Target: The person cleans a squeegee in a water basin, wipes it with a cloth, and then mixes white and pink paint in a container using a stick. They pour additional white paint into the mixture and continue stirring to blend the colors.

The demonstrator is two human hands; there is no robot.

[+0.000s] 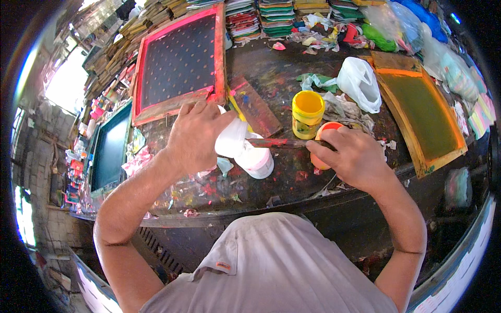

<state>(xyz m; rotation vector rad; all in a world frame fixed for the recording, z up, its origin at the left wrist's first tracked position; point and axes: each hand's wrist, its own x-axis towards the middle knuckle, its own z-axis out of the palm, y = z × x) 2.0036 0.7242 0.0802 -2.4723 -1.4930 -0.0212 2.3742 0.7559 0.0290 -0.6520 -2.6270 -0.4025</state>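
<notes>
My left hand (192, 134) grips a white plastic cup (230, 139), tipped over a white tub (258, 164) that stands on the stained table (250, 62). In my right hand (355, 155) is a flat, red-smeared spatula (279, 143), held level between thumb and fingers. Its far end reaches the mouth of the tipped cup, just above the tub. Partly hidden behind my right fingers stands an orange tub (319, 163). A yellow paint jar (307, 116), yellow inside, is just beyond it. The contents of the cup are hard to make out.
A red-edged printing screen (180, 60) leans at the far left, and an orange-edged screen (428, 112) lies at the right. A white plastic bag (359, 84) and rags (347, 112) sit behind the orange tub. A paint-stained board (255, 107) lies mid-table. Folded stacks (276, 18) line the back.
</notes>
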